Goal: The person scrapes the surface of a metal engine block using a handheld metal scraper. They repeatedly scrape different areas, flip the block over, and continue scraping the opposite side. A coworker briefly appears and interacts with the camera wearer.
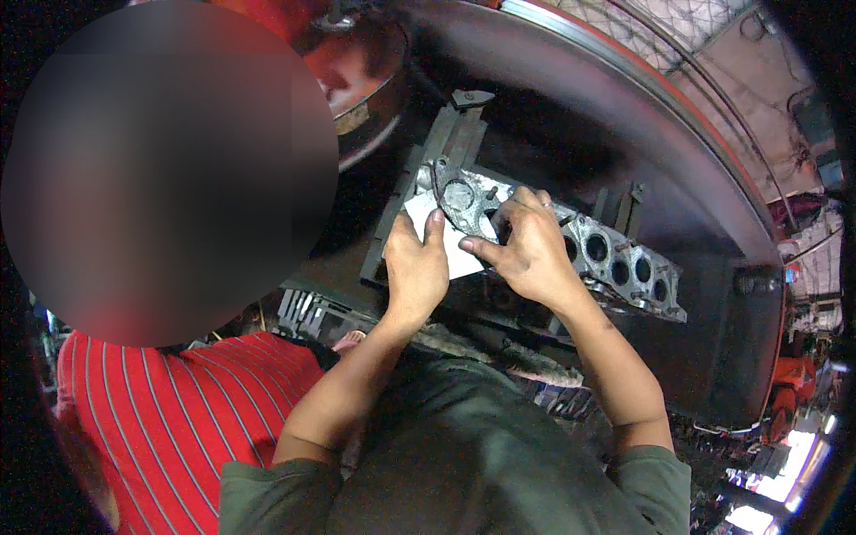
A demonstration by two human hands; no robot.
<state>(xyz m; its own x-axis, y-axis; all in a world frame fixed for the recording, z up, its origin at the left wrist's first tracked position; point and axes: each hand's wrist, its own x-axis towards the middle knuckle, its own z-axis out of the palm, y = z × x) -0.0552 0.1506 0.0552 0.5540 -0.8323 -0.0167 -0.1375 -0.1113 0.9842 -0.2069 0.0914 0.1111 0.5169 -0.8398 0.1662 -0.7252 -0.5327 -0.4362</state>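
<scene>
So I've got the white sheet [458, 259] by the far-left end of the long metal part [581, 234] angling near-right, left hand [415, 267] nearest, fingers seemingly pinching it, right hand's [535, 251] grip too hidden to call.

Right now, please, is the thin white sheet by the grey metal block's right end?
No, the left hand holds the sheet near the block's left end.

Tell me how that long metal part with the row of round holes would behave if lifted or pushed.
The long metal part is probably heavy, given its length and solid-looking metal. It seems stiff, with no visible sag along its row of holes. Its flat, angular outline suggests it would slide rather than roll.
</scene>
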